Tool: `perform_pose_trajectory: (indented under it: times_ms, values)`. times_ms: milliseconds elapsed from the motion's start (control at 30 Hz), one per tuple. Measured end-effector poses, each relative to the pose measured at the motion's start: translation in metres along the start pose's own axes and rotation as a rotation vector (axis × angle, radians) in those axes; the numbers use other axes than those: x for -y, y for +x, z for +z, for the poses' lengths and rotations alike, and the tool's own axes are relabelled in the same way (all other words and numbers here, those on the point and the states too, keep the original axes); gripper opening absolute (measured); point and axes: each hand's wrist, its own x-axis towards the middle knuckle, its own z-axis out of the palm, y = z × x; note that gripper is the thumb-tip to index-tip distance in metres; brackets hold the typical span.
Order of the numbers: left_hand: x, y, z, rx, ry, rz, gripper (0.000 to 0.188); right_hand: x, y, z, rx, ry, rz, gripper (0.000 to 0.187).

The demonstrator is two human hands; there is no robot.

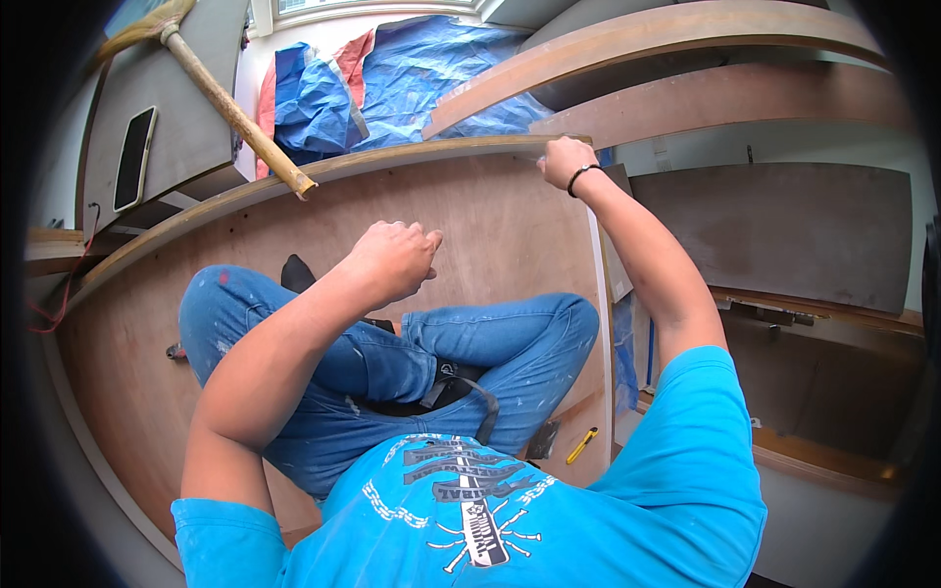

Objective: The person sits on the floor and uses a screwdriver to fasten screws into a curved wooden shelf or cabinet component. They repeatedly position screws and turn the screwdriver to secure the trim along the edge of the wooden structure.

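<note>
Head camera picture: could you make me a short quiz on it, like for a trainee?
1. True or false: the right hand rests at the far corner of the plywood board.
2. What lies on the board near the person's right hip? A) a yellow utility knife B) a red hammer C) a green cup
3. What leans in from the upper left, ending above the board's far edge?

Key
1. True; its grip on the edge cannot be judged.
2. A, the yellow utility knife.
3. A broom with a wooden handle; the left hand is loosely curled and empty.
</note>
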Motion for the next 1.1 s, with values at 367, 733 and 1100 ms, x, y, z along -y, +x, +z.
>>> perform_pose_trajectory:
  times_ms: [367, 733, 1100]
  values:
    - [0.000, 0.005, 0.000, 0.015, 0.006, 0.012, 0.057, -0.014, 0.013, -0.018, 0.494, 0.470, 0.408, 0.037]
    - [0.002, 0.003, 0.001, -0.046, -0.012, 0.054, 0.056, -0.011, 0.005, -0.001, 0.011, 0.124, 0.318, 0.024]
    - [0.010, 0.013, 0.011, -0.203, -0.014, 0.082, 0.042, -0.044, 0.022, 0.010, 0.320, 0.746, 0.668, 0.032]
